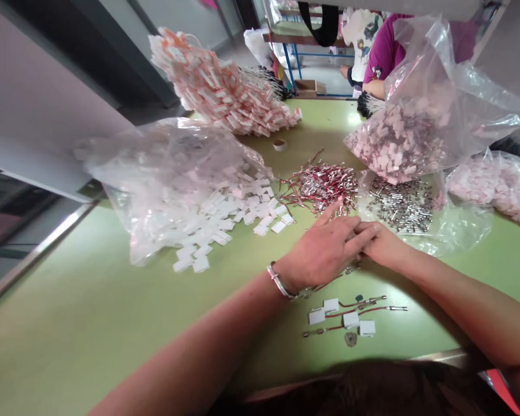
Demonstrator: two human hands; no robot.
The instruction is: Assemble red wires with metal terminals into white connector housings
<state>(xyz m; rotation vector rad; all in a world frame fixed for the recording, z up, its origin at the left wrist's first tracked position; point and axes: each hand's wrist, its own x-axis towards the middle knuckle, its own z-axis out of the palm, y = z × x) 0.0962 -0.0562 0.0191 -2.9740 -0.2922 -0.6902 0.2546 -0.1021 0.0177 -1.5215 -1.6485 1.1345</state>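
My left hand [325,252], wearing a silver bracelet [279,281], is back-up with visible fingers stretched apart. One finger reaches the edge of a pile of red wires with metal ends [327,184]; others overlap my right hand [379,244]. Most of the right hand's fingers are hidden behind the left, so whether it holds anything cannot be seen. Some red wires and metal ends [353,266] show beneath the hands. Closer to me lie several white plastic housings [351,319] with red wires and glass-tube fuses [312,333]; one dark round scrap [351,339] is beside them.
Loose white housings [221,211] spill from a clear bag [156,167] on the left. Metal-ended tubes [401,202] lie on plastic at right, below a full bag [398,138]. Behind are a white-and-orange bundle [225,89], a tape roll [279,144] and a person's purple sleeve [383,52].
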